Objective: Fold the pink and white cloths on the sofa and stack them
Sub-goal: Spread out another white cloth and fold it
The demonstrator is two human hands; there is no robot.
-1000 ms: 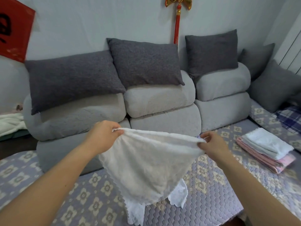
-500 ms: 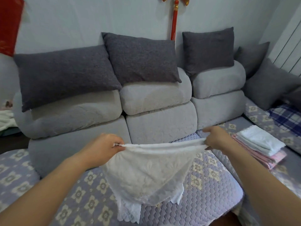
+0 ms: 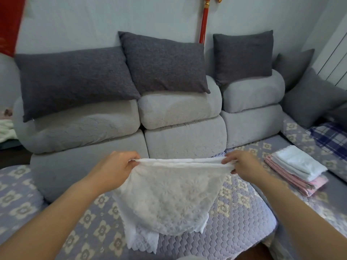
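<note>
Head view: the left hand [image 3: 114, 169] has its fingers curled and pinches the left end of the top edge of a white cloth [image 3: 169, 196]; the right hand [image 3: 242, 165] pinches the right end the same way. The two hands are held apart at the same height, with the edge pulled nearly straight between them. The cloth hangs below the hands in a rounded sag over the patterned sofa seat [image 3: 240, 222], a scalloped corner trailing lowest at the left.

To the right of the right hand, well apart from it, one stack [image 3: 296, 171] of folded cloths lies on the seat: white ones on top, pink ones beneath; the exact number of layers is unclear. Five dark grey cushions [image 3: 165, 62] lean along the sofa back, and a blue checked cloth [image 3: 328, 139] lies at the far right.
</note>
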